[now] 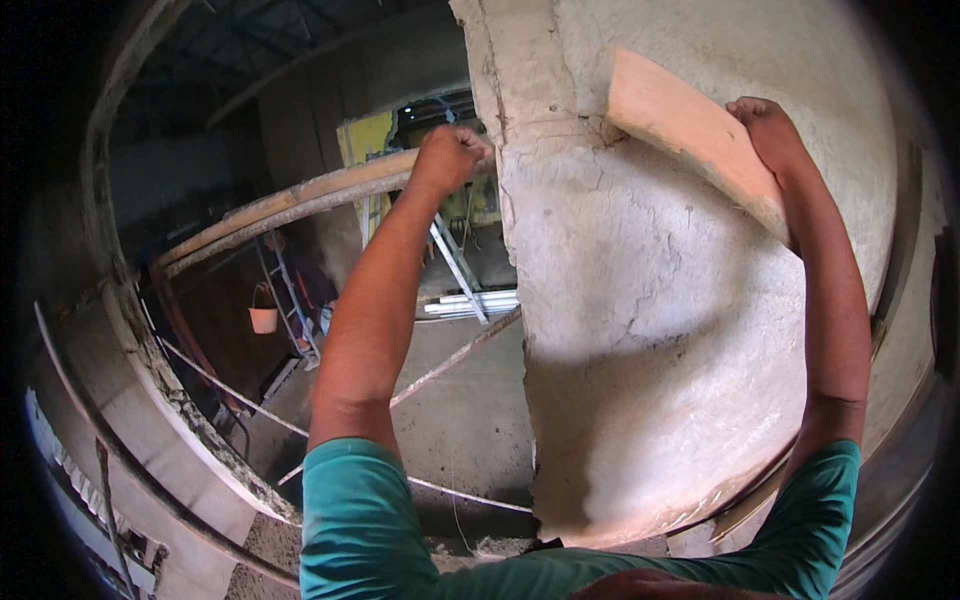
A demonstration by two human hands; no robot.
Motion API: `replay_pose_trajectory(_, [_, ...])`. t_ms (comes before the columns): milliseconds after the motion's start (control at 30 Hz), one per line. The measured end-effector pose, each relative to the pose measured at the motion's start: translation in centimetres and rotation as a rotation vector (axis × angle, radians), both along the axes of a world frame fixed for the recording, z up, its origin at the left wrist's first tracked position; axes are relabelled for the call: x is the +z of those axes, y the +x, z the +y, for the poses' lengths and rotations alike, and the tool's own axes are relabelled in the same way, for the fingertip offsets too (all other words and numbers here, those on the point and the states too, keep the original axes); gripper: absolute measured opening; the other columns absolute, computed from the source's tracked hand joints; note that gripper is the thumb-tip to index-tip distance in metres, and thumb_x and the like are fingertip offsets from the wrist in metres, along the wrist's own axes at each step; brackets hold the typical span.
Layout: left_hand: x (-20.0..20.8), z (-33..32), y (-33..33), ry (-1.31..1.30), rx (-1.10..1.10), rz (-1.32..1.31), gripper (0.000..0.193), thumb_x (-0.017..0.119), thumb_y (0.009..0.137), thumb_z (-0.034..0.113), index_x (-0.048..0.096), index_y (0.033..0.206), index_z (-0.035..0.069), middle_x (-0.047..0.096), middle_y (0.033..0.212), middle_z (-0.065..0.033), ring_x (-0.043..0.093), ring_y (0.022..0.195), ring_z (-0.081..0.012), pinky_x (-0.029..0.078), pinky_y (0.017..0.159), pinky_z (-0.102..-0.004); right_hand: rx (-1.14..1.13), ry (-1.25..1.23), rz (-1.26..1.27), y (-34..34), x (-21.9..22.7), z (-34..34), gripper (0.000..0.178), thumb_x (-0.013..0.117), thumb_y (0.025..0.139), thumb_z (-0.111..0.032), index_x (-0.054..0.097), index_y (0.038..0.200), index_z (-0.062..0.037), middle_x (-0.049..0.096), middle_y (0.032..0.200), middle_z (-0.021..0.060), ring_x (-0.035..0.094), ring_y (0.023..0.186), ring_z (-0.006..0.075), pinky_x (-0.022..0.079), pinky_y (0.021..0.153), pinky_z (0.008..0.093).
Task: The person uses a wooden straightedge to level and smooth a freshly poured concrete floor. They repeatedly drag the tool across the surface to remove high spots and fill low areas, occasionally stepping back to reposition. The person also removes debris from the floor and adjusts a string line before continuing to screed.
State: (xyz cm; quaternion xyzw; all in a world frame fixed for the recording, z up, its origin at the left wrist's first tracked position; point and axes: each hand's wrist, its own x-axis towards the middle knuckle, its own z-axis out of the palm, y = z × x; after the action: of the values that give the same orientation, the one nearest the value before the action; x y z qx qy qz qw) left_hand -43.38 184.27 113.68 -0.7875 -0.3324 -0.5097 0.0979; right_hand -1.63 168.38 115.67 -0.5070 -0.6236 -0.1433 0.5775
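Observation:
My right hand (768, 135) is raised high at the right, its fingers closed around the edge of a long, flat, pale orange board (690, 125). The board slants down to the right in front of the grey plastered wall (640, 250), its lower edge rough and worn. Whether it touches the wall, I cannot tell. Up beside the wall's broken vertical edge (490, 110), my left hand (452, 158) is closed with the fingers pinched together. Anything in that pinch is too small or hidden to make out.
Behind my left hand, a wooden beam (300, 205) crosses the opening. Thin diagonal bars (455, 355) span it lower down. Beyond are a stepladder (460, 270), an orange bucket (263, 318) and a stack of pale lengths (470, 303). A curved-looking rail (130, 460) runs at lower left.

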Motion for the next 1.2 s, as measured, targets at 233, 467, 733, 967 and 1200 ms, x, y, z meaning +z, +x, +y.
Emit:
replay_pose_trajectory(233, [-2.9,0.2,0.4,-0.134,-0.236,-0.146,0.012,0.070,0.080,0.011,0.067,0.084,0.000,0.065,0.075,-0.0040,0.055,0.066,-0.0109,0.046,0.063,-0.0273,-0.122,-0.075,-0.032,2.4,-3.3,-1.9,0.034,0.050,0.095,-0.024,0.048,0.066,-0.0070,0.043,0.061,-0.0045,0.036,0.060,0.0074,0.033,0.056,0.0270])
replay_pose_trajectory(467, [-5.5,-1.6,0.0,-0.277,-0.325,-0.199,0.020,0.071,0.080,0.012,0.065,0.096,0.001,0.061,0.074,-0.0021,0.053,0.065,-0.0101,0.045,0.062,-0.0263,-0.032,-0.216,0.044,4.3,-9.2,-2.3,0.030,0.051,0.093,-0.024,0.061,0.076,-0.0011,0.058,0.066,0.0031,0.048,0.063,0.0116,0.042,0.062,0.0300])
replay_pose_trajectory(733, [-16.6,-5.3,-4.5,-0.362,-0.324,-0.271,0.034,0.073,0.082,0.016,0.060,0.110,0.002,0.057,0.078,-0.0026,0.050,0.070,-0.0088,0.044,0.064,-0.0248,0.081,-0.411,0.072,8.3,-22.3,-0.8,0.024,0.054,0.091,-0.020,0.061,0.085,0.0018,0.061,0.079,0.0067,0.052,0.075,0.0138,0.044,0.072,0.0312])
replay_pose_trajectory(967, [-46.5,-14.3,-16.2,-0.870,-0.147,-0.605,0.033,0.068,0.086,0.024,0.059,0.107,0.000,0.062,0.084,-0.0060,0.057,0.072,-0.0115,0.047,0.065,-0.0271,0.038,-0.925,0.263,19.2,-47.1,-6.6,0.037,0.040,0.097,-0.035,0.058,0.112,-0.0060,0.054,0.083,0.0026,0.051,0.076,0.0155,0.040,0.064,0.0326])
replay_pose_trajectory(1200, [-77.0,-42.6,-22.4,-2.046,0.733,-0.818,0.027,0.064,0.087,0.035,0.056,0.080,0.010,0.051,0.053,-0.0067,0.052,0.044,-0.0174,0.045,0.040,-0.0355,-0.243,-1.679,1.084,20.7,-73.7,-18.3,0.059,0.042,0.090,-0.062,0.054,0.114,-0.0097,0.054,0.094,0.0080,0.053,0.078,0.0217,0.044,0.063,0.0359])
